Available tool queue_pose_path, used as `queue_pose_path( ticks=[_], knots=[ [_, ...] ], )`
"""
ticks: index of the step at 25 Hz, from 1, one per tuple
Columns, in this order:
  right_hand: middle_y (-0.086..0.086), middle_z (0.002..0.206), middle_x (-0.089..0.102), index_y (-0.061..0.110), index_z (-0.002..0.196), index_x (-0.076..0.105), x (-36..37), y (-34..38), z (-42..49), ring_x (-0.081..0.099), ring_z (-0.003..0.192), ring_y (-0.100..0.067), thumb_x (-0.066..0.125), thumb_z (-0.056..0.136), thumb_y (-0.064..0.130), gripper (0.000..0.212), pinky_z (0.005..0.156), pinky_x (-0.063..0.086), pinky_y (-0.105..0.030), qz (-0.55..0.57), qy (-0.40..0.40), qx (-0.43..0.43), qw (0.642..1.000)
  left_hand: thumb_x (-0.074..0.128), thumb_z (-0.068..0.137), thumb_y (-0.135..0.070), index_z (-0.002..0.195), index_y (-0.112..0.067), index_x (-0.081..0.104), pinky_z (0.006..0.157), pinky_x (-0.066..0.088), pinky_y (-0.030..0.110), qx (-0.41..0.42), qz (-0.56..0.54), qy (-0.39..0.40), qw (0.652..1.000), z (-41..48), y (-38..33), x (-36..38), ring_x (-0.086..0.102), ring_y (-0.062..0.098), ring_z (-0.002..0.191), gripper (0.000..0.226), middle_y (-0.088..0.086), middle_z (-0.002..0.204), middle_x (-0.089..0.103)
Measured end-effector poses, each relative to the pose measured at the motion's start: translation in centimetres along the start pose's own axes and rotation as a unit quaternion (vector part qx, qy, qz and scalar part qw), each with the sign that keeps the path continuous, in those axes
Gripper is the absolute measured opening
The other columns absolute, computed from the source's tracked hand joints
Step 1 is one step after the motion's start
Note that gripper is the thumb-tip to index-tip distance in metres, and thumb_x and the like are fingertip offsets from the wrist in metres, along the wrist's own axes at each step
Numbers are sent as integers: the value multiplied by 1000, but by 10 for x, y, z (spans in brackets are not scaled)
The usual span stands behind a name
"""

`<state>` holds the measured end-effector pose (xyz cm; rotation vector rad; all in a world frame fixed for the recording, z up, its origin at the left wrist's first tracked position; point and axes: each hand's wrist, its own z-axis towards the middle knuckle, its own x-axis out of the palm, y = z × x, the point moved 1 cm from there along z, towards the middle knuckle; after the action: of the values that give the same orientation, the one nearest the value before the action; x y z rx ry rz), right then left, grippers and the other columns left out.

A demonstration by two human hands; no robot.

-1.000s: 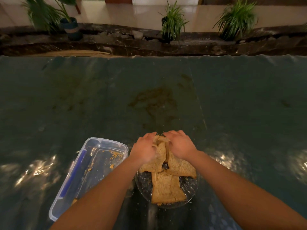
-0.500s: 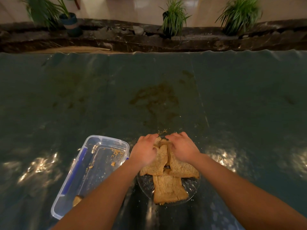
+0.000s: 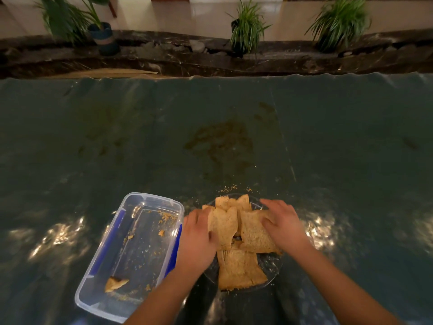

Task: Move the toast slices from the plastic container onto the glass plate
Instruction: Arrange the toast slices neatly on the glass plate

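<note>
Several toast slices lie overlapping on the glass plate (image 3: 273, 270): a far slice (image 3: 234, 202), a left slice (image 3: 223, 225), a right slice (image 3: 254, 234) and a near slice (image 3: 239, 269). My left hand (image 3: 198, 240) grips the left slice at its left edge, thumb on top. My right hand (image 3: 284, 225) lies with fingers spread on the outer edge of the right slice. The clear plastic container (image 3: 150, 197) with blue clips stands just left of the plate. It holds crumbs and one small toast piece (image 3: 116, 283) in its near corner.
A dark green cloth (image 3: 117, 148) covers the table, with a brownish stain (image 3: 220, 141) beyond the plate and crumbs (image 3: 228, 189) at the plate's far rim. Behind the table's far edge runs a dark stone ledge with potted plants (image 3: 246, 26).
Both hands have drawn back from the plate's far end and moved apart to the left and right slices. The far slice now shows uncovered.
</note>
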<state>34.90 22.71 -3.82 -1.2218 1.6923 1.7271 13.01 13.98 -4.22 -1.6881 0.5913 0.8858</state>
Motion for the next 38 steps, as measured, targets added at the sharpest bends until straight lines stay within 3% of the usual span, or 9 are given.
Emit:
queue_pose_path(
  ticks=[3, 6, 10, 15, 19, 24, 28, 34, 38],
  knots=[
    [-1, 118, 61, 20, 127, 59, 5, -14, -34, 51, 111, -25, 68, 85, 21, 43, 85, 37, -27, -2, -19, 49, 999, 60, 88, -18, 135, -21, 49, 94, 47, 28, -106, -62, 32, 992, -22, 5, 11, 54, 15, 106, 48, 2, 121, 58],
    [2, 123, 58, 19, 130, 56, 14, -12, -43, 47, 113, -21, 68, 84, 27, 48, 91, 41, -28, -20, -2, 52, 998, 61, 89, -24, 127, -17, 54, 92, 54, 39, -148, -60, 46, 986, -21, 2, 15, 59, 16, 101, 39, 1, 109, 63],
    [0, 128, 48, 20, 134, 50, 22, -10, -42, 46, 115, -24, 73, 80, 33, 60, 96, 47, -36, -54, 13, 75, 996, 65, 89, -31, 134, -17, 52, 90, 56, 39, -201, -86, 26, 975, -16, -2, 13, 64, 18, 101, 49, 2, 111, 67],
    [-5, 127, 44, 21, 135, 41, 26, -13, -44, 54, 110, -28, 76, 75, 27, 70, 87, 52, -41, -22, -11, 135, 991, 68, 87, -28, 129, -14, 61, 90, 56, 40, -278, -165, 42, 945, -15, -1, 13, 67, 20, 101, 45, 5, 113, 70],
    [-10, 124, 54, 19, 134, 41, 26, -13, -36, 58, 108, -31, 73, 76, 26, 67, 85, 51, -41, 11, -18, 180, 983, 70, 86, -23, 127, -17, 62, 84, 57, 37, -284, -200, 25, 937, -25, 5, 10, 66, 12, 90, 42, -3, 105, 70],
    [-7, 122, 58, 19, 135, 38, 24, -11, -32, 63, 100, -27, 73, 78, 23, 67, 70, 49, -34, 18, -31, 192, 981, 67, 89, -17, 122, -18, 64, 63, 49, 24, -276, -200, 1, 940, -38, 10, 10, 66, 7, 79, 33, -9, 89, 69],
    [-6, 117, 63, 17, 134, 41, 24, -12, -26, 64, 98, -27, 71, 75, 19, 66, 79, 54, -39, 46, -25, 214, 976, 66, 91, -18, 117, -18, 66, 75, 55, 29, -248, -172, -1, 953, -35, 9, 9, 66, 8, 85, 26, -6, 100, 70],
    [5, 98, 65, 19, 124, 48, 24, -14, -21, 59, 75, -9, 72, 76, 9, 54, 55, 43, -25, 144, -31, 213, 966, 65, 92, -17, 107, -17, 70, 84, 58, 37, -224, -151, 6, 963, -32, 10, 10, 68, 12, 89, 16, -1, 102, 74],
    [8, 92, 63, 22, 115, 53, 22, -22, -22, 63, 82, -11, 76, 74, 5, 50, 63, 50, -28, 178, -39, 194, 964, 65, 92, -18, 107, -20, 69, 83, 57, 34, -219, -151, 10, 964, -32, 11, 10, 68, 11, 90, 16, -4, 102, 73]
  ],
)
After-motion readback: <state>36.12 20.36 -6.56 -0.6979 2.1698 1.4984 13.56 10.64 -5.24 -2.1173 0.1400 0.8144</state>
